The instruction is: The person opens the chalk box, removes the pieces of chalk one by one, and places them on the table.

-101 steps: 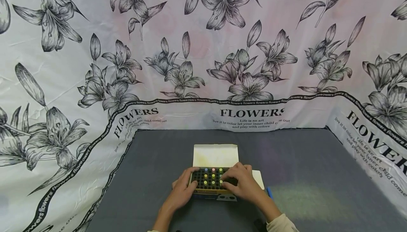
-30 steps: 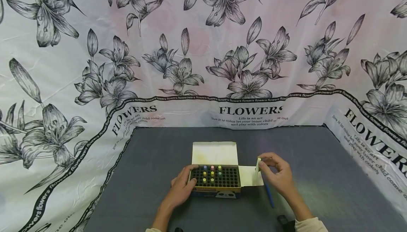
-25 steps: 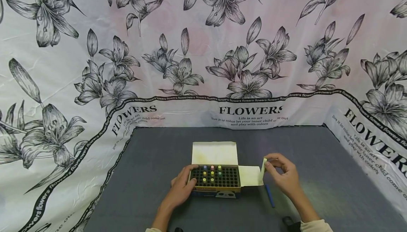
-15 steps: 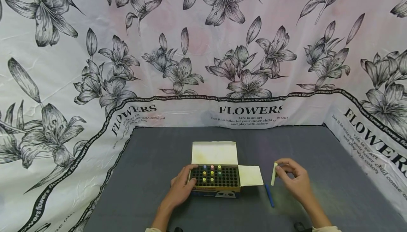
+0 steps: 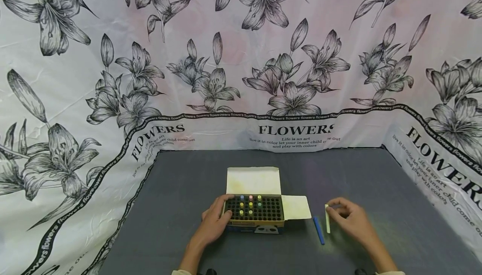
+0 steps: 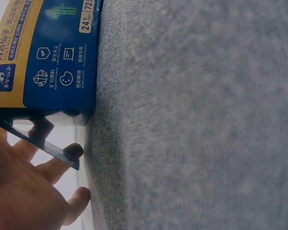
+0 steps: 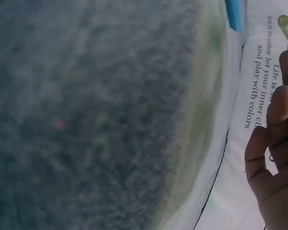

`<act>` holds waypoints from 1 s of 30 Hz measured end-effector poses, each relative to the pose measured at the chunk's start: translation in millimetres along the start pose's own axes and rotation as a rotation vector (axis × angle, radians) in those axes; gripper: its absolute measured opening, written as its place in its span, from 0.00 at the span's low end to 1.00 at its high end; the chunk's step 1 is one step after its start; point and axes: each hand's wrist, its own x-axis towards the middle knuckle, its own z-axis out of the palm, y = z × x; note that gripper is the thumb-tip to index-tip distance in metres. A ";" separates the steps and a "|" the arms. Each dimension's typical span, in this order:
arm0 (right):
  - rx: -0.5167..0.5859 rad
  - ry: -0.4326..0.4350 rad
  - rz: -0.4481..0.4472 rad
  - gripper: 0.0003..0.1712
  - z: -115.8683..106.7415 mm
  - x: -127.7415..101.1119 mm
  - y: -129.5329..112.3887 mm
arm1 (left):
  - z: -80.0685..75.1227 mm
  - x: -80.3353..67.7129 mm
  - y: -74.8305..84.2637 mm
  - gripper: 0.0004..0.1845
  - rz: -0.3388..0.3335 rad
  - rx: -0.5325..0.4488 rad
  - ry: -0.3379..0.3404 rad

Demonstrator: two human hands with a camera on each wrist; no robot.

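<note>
A pale yellow chalk stick (image 5: 327, 220) is pinched near its top by my right hand (image 5: 352, 220), held nearly upright low over the table. Just left of it lies a blue chalk stick (image 5: 318, 231). My left hand (image 5: 212, 222) grips the left end of the chalk box (image 5: 248, 223), thumb at the front and a finger at the back corner. Inside the box, several coloured chalks stand in a black grid of holes. The left wrist view shows the box's printed blue and yellow side (image 6: 60, 62). Its right wrist counterpart catches the yellow chalk's end (image 7: 284, 21).
The white lid (image 5: 253, 180) stands raised at the back of the box, and a white side flap (image 5: 296, 207) sticks out to the right. A dark grey cloth (image 5: 192, 174) covers the table. Flower-printed sheeting (image 5: 211, 134) surrounds it at the back and sides.
My right hand has drawn the yellow chalk out of the box, carried it right past the flap, and lowered it beside the blue chalk. The left hand has stayed on the box.
</note>
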 end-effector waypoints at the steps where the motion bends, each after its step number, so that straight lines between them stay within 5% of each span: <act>1: -0.023 -0.011 0.010 0.11 0.8 0.5 1.1 | 0.2 0.1 -0.2 0.23 0.002 0.002 0.002; 13: -0.202 -0.157 0.112 0.11 11.0 7.3 5.3 | 0.6 -0.2 -1.1 0.24 -0.004 -0.006 0.003; 30: -0.433 -0.147 0.123 0.09 21.1 12.2 -6.5 | -0.5 0.0 -1.8 0.24 -0.006 -0.016 -0.017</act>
